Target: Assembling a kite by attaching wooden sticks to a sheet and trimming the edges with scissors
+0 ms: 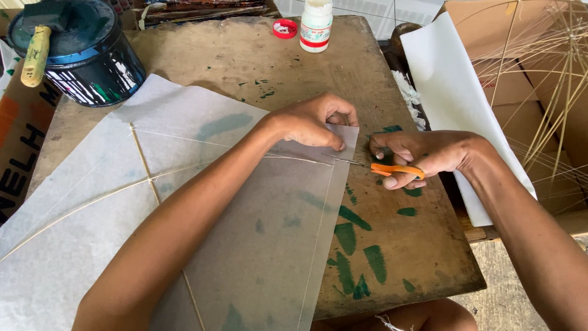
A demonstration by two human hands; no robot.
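While the left hand [309,121] pins the thin paper sheet [202,202] at its corner, the right hand [422,156] grips orange-handled scissors [380,167], blades at the sheet's edge; frame sticks already laid, trimming unfinished.

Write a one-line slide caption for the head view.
Left hand pins thin paper on a wooden table while right hand works orange-handled scissors at its corner.

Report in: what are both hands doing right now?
Left hand pinning thin paper. Right hand gripping orange scissors at its corner. Nothing in the way.
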